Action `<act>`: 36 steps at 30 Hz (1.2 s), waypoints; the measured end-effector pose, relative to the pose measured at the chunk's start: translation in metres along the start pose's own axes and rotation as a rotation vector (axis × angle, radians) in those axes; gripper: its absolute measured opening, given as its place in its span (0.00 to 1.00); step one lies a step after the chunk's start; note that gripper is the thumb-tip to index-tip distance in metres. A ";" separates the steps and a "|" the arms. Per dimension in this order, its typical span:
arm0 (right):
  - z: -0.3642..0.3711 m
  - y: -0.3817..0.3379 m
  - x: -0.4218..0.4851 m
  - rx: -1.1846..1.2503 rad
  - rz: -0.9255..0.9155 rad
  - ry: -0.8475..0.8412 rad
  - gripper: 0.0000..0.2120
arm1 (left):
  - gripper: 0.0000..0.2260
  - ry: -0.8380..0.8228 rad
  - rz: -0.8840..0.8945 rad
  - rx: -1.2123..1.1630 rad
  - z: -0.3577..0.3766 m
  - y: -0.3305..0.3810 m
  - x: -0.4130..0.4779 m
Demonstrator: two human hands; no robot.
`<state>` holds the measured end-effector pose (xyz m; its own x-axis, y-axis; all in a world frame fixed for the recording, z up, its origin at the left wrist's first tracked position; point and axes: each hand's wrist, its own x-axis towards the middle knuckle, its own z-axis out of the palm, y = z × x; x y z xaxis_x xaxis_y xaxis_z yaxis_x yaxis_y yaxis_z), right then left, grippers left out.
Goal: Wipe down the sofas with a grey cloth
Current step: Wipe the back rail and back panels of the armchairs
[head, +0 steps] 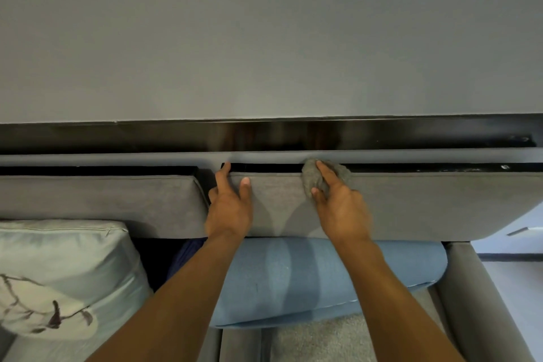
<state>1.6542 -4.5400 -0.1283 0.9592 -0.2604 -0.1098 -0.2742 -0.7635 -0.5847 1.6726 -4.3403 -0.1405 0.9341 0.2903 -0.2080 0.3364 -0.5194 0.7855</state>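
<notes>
1. Nearest the lens, the left forearm (182,297) and the right forearm (393,297) reach up from the bottom edge toward the back of the sofa (470,303).
2. The grey cloth (308,175) sits bunched on the top edge of the right back cushion (426,203), toward that cushion's left end.
3. The right hand (340,209) holds the cloth. Its forefinger lies straight across the bundle and its thumb is set against the near side. The other fingers are hidden behind the hand.
4. The left hand (229,209) rests on the same cushion at its top left corner, well apart from the cloth. Its fingers (224,173) are spread wide, the forefinger reaching over the top edge and the thumb flat on the cushion's face. The remaining fingers go round the cushion's left end into the gap. It holds nothing.
5. Across that gap stands the left back cushion (102,197).
6. A blue pillow (293,279) lies under both wrists, against the foot of the right back cushion.
7. A pale pillow (58,267) with a dark branch print leans at the left edge.
8. Behind the cushions' top edges runs a glossy dark ledge (176,135), with a plain grey wall (264,32) above it.
</notes>
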 end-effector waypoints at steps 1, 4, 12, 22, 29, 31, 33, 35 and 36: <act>0.003 -0.001 0.000 0.015 -0.012 0.008 0.26 | 0.25 -0.002 0.006 0.006 0.000 0.000 0.000; -0.001 0.003 0.000 -0.018 -0.060 -0.027 0.26 | 0.25 0.016 0.000 0.028 0.000 0.001 -0.003; -0.085 0.100 0.010 -0.066 0.089 0.021 0.28 | 0.25 0.208 0.253 0.379 0.051 0.020 -0.041; -0.056 0.066 0.030 0.131 -0.135 -0.086 0.26 | 0.18 0.133 0.501 0.396 0.130 0.075 -0.062; -0.135 0.166 0.035 0.017 0.072 0.013 0.26 | 0.19 0.086 0.536 0.400 0.162 0.097 -0.074; -0.155 0.187 0.042 0.071 0.146 0.040 0.26 | 0.17 0.063 0.534 0.381 0.176 0.108 -0.078; -0.154 0.187 0.045 0.108 0.159 0.061 0.25 | 0.16 0.073 0.518 0.368 0.188 0.116 -0.080; -0.135 0.166 0.039 0.093 0.088 0.034 0.25 | 0.14 0.110 0.496 0.374 0.194 0.120 -0.082; -0.123 0.154 0.036 0.073 0.027 0.004 0.25 | 0.14 0.120 0.491 0.391 0.197 0.120 -0.082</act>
<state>1.6383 -4.7396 -0.1229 0.9513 -0.2825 -0.1235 -0.2941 -0.7112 -0.6386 1.6599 -4.5845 -0.1437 0.9782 0.0204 0.2068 -0.0872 -0.8630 0.4976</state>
